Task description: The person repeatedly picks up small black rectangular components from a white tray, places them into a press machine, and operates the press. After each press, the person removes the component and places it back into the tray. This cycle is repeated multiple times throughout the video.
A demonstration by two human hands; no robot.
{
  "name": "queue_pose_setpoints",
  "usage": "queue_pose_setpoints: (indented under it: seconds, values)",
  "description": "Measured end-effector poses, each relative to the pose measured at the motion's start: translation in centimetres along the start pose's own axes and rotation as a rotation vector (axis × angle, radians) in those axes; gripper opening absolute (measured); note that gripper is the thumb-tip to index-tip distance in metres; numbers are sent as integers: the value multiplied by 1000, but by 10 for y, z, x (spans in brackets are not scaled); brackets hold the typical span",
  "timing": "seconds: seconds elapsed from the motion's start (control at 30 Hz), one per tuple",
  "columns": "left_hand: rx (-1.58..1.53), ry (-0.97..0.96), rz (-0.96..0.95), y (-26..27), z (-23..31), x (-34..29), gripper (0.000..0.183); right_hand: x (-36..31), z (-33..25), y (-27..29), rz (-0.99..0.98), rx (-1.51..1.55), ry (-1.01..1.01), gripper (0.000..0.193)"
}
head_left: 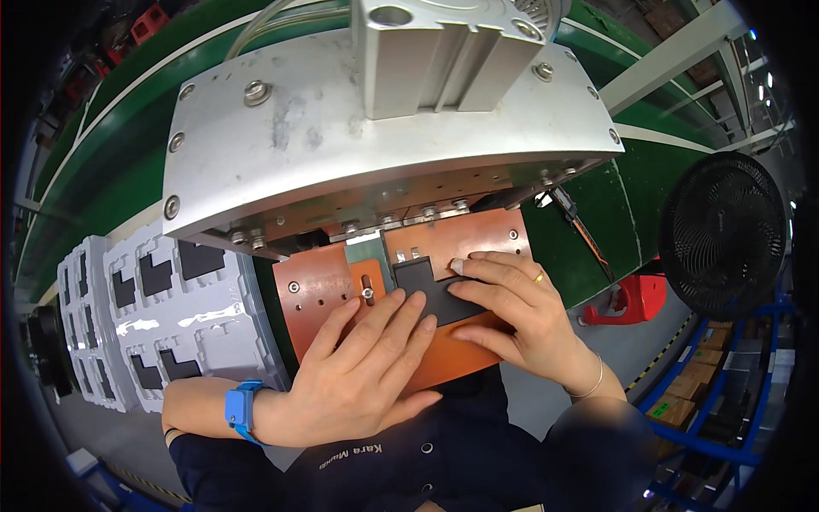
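A flat black L-shaped part (418,277) lies on the orange-brown fixture plate (320,273) beneath a metal press head (384,128). My left hand (358,363) is open, its fingers stretched forward and fingertips resting at the part's near left edge. From the right, my right hand (520,316) holds the part's right arm, with fingers over the far edge and thumb at the near edge. My fingers partly cover the part. Left of it, an orange block (367,277) with a slot and a screw sits on the plate.
Stacked pale trays (230,328) with similar black pieces stand at the left. On the right are a caliper-like tool (580,230), a red tape dispenser-like object (631,300) and a black fan (723,235). The press head overhangs the fixture's far side. Blue racks (717,401) hold boxes.
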State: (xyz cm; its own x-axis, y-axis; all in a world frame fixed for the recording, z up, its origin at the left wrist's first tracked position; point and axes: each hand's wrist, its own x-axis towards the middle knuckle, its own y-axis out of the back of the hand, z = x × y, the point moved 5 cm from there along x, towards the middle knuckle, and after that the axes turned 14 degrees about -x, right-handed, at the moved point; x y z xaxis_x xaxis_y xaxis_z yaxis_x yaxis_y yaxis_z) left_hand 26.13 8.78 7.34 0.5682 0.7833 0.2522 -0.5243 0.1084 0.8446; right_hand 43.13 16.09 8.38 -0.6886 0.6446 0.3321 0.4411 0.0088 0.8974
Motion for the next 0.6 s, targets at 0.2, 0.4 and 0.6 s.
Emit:
queue_pose_setpoints:
  seconds: [0.2, 0.4, 0.6]
  values:
    - [-14, 71, -52, 6, -10, 6, 82, 15, 15, -7, 30, 17, 62, 31]
    - [-26, 110, -76, 6, -16, 10, 84, 27, 19, -8, 29, 26, 100, 28]
    - [-34, 99, -68, 3, -17, 10, 87, 27, 20, -9, 27, 56, 90, 27]
